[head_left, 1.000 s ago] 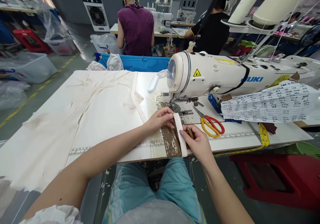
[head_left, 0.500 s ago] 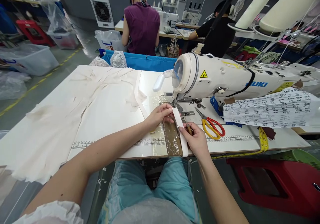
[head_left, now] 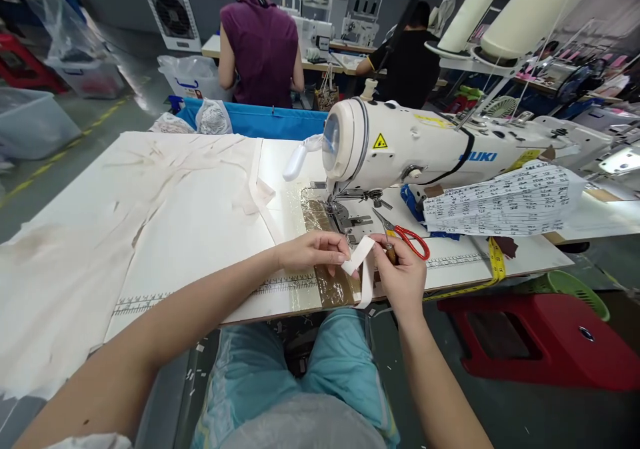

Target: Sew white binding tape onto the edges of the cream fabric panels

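A narrow white strip hung bent between the person's two hands over the front of the bench, just before the sewing machine. The left hand pinched one end between thumb and fingers; the right hand had its thumb and fingertips closed on the strip at the bend, with a brown-handled tool also kept in its grip. That double load seemed the likeliest source of trouble: with fingers shared between tool and strip, the pinch could have slipped, or the tool's point, if it had one, could have snagged the fabric or pricked a finger; its tip could not be made out. The strip's lower part drooped to the bench edge, so a loosened hold might have let it twist or slide off. The scissors lay right behind the right hand, where a backward push could have knocked them or met the blades.
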The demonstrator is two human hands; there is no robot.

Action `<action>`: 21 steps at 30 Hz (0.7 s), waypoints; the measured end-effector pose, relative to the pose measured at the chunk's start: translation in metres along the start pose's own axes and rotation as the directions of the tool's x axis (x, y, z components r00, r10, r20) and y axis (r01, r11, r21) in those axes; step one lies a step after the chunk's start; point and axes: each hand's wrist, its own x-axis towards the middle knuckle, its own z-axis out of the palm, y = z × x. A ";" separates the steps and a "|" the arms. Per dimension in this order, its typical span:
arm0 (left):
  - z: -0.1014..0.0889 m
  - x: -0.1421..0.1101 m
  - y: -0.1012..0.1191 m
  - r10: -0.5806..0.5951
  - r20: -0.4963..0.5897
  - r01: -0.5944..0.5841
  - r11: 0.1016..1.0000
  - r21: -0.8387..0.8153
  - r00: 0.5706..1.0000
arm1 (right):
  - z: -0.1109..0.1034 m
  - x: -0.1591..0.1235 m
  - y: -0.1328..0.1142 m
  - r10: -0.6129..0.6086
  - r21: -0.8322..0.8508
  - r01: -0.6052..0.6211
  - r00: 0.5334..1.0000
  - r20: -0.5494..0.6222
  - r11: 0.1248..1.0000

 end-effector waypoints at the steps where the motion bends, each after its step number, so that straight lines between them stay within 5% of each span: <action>1: 0.001 0.000 0.000 -0.009 0.003 0.009 1.000 0.000 1.000 | 0.000 -0.001 0.000 -0.009 0.004 0.009 1.000 -0.010 1.000; 21: 0.009 -0.002 -0.001 0.007 0.040 -0.016 0.973 0.231 0.999 | 0.007 -0.005 0.008 0.011 0.197 0.000 0.998 -0.057 0.980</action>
